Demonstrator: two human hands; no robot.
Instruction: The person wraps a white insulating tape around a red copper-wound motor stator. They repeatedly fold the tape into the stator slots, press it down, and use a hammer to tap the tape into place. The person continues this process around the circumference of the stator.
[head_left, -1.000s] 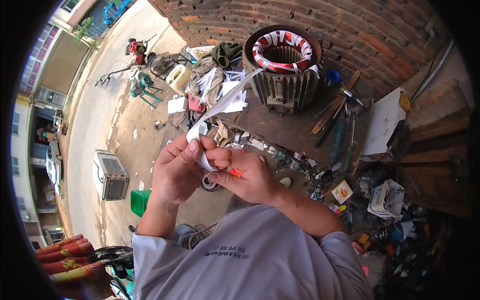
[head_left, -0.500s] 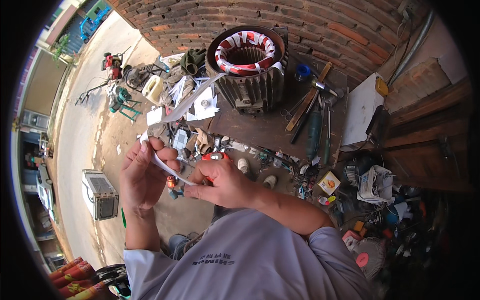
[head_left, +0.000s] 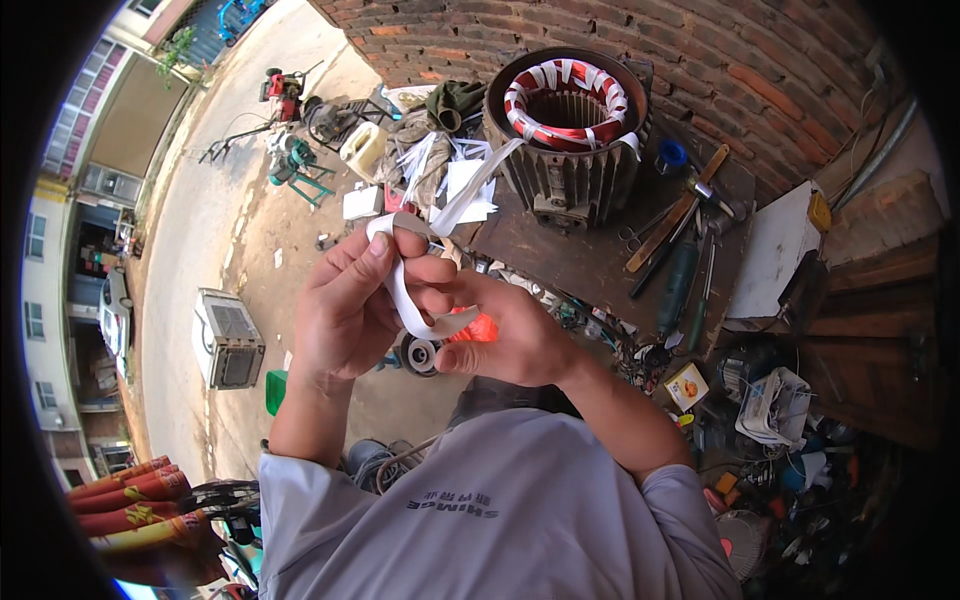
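Note:
A white cloth tape [head_left: 412,309] runs in a loose strip from the motor housing [head_left: 560,190] down to my hands. My left hand [head_left: 355,295] pinches it between thumb and fingers, with a fold over the top. My right hand [head_left: 510,335] is closed on the lower part of the tape, its thumb below, fingertips partly hidden. The ribbed metal housing stands on a dark worktop, holding a ring of red windings [head_left: 527,122] bound with white strips.
Hand tools [head_left: 690,230] lie on the worktop [head_left: 525,250] beside a brick wall [head_left: 700,60] and white board [head_left: 770,250]. Paper, cloths and a jerrycan [head_left: 365,150] are piled left of it. Machines and a metal appliance [head_left: 225,340] stand outside; clutter fills the lower right floor.
My hands have risen since half a second ago, the left moving up and rightward in view. The tape now sags in a deeper loop between them. The whole view has shifted slightly.

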